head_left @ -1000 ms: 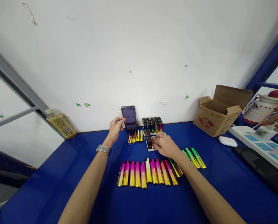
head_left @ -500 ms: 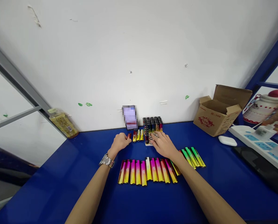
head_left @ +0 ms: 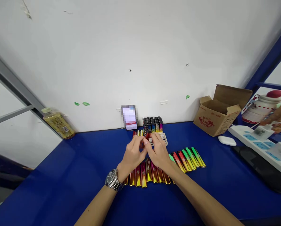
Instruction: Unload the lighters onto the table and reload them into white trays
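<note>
Meeting over the blue tabletop (head_left: 60, 188), the left hand (head_left: 133, 153) and the right hand (head_left: 158, 152) pinch a small red-and-dark lighter (head_left: 147, 137) between their fingertips; both are curled closed on it, the left wearing a silver metal wristwatch (head_left: 112, 180). The lighter sits just in front of a white plastic tray (head_left: 163, 138) whose back rows are packed with upright black-capped lighters (head_left: 152, 124). Left of that tray, a few short gold-and-red lighters (head_left: 137, 133) lie flat, and behind them a phone (head_left: 129, 117) leans on the white wall (head_left: 140, 47). Nearer than the tray, a row of pink-and-yellow lighters (head_left: 145, 175) lies side by side, partly hidden under the wrists, with a fan of green-and-yellow lighters (head_left: 190, 157) to its right. Well right of the tray stand an open brown cardboard box (head_left: 218, 114), a white mouse-like object (head_left: 227, 140), a white power strip (head_left: 260, 141) and a dark flat slab (head_left: 260, 163). Far left of the tray a yellow-filled plastic bottle (head_left: 57, 123) leans at the wall. Bare blue surface lies open on both sides of the forearms, right down to the near edge.
</note>
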The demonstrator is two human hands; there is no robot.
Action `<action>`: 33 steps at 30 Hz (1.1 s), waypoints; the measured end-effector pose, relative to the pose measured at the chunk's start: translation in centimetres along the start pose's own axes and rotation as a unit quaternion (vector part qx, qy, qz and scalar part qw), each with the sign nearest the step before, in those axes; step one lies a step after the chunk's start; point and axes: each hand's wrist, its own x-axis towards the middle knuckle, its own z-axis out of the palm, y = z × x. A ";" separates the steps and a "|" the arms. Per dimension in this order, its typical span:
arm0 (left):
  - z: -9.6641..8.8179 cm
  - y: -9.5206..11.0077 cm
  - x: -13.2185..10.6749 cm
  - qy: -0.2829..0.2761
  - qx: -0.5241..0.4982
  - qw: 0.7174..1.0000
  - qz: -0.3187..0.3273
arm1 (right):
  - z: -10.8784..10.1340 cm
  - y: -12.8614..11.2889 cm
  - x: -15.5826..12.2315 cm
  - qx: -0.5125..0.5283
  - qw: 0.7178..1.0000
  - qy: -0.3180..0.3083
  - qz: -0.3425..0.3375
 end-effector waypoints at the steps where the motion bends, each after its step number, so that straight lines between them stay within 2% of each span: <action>1: 0.1 0.1 -0.2 -0.001 -0.001 1.000 0.022 | 0.2 -0.2 -0.1 0.012 1.000 -0.005 0.018; 8: -0.5 -0.3 -0.5 -0.038 -0.042 0.994 0.098 | 0.5 0.1 -0.2 0.071 0.995 -0.033 0.058; 11: -0.7 -0.4 -0.5 -0.051 -0.028 0.993 0.103 | 0.3 0.9 0.0 0.100 0.990 -0.021 0.094; 13: -0.7 -0.9 -0.6 -0.053 0.001 0.996 0.074 | 0.1 1.5 0.2 0.156 0.979 0.001 0.131; 15: -0.9 -2.0 -0.7 -0.061 0.028 0.997 0.025 | 0.0 2.0 0.4 0.232 0.956 0.033 0.180; 17: -1.2 -3.6 -0.9 -0.073 0.050 0.996 -0.027 | -0.2 2.3 0.6 0.312 0.918 0.045 0.240; 19: -1.5 -5.3 -1.2 -0.083 0.066 0.991 -0.079 | -0.4 2.4 1.0 0.376 0.875 0.030 0.303; 22: -1.7 -7.6 -1.7 -0.107 0.072 0.982 -0.140 | -0.7 2.3 1.4 0.411 0.831 0.017 0.375; 25: -1.6 -8.8 -2.1 -0.142 0.088 0.971 -0.173 | -0.8 1.9 1.5 0.414 0.811 0.032 0.413; 28: -1.3 -9.0 -2.2 -0.173 0.106 0.964 -0.171 | -0.6 1.4 1.5 0.418 0.794 0.044 0.440; 33: -1.2 -9.0 -2.2 -0.180 0.115 0.963 -0.166 | -0.5 0.6 1.6 0.425 0.784 0.049 0.449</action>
